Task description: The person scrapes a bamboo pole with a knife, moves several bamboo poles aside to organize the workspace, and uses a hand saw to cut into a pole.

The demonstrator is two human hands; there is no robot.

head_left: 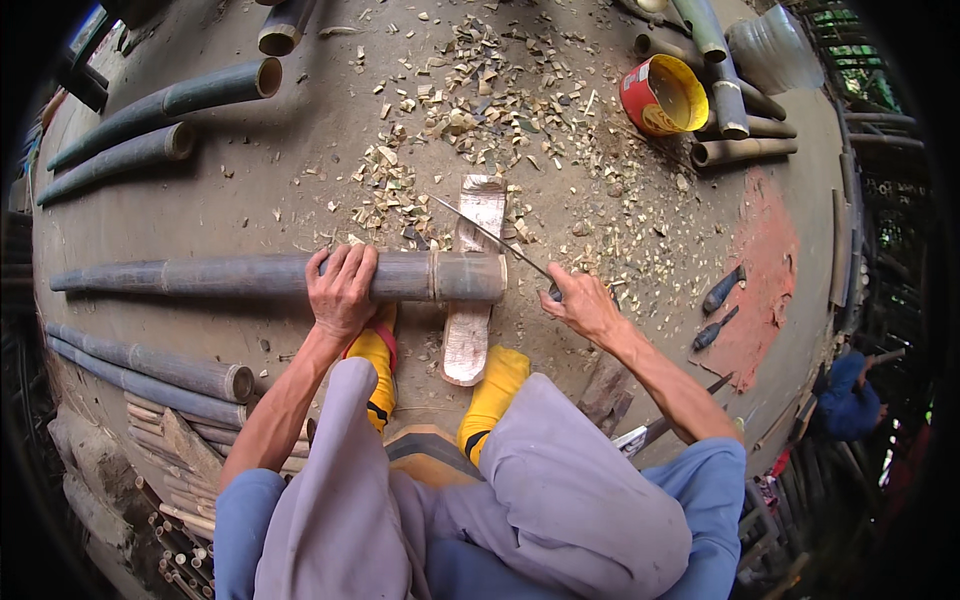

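A thick dark bamboo pole (230, 277) lies crosswise before me. Its right end rests on a pale, worn wooden block (466, 345), which runs underneath it. My left hand (343, 287) grips the pole from above, fingers curled over it, left of the block. In my right hand (583, 305), closed around a dark handle, is a long knife (490, 237) with a narrow blade. Its blade slants up and left above the block's far part, just beyond the pole's cut end. Whether the blade touches anything, I cannot tell. My feet, in yellow socks, flank the block's near end.
Wood chips (500, 110) litter the ground ahead. A red and yellow bucket (664, 95) stands far right, beside bamboo pieces (745, 150). Dark-handled tools (724, 289) lie at the right near a reddish patch. More bamboo poles (165, 100) lie left; another person (848, 398) is at far right.
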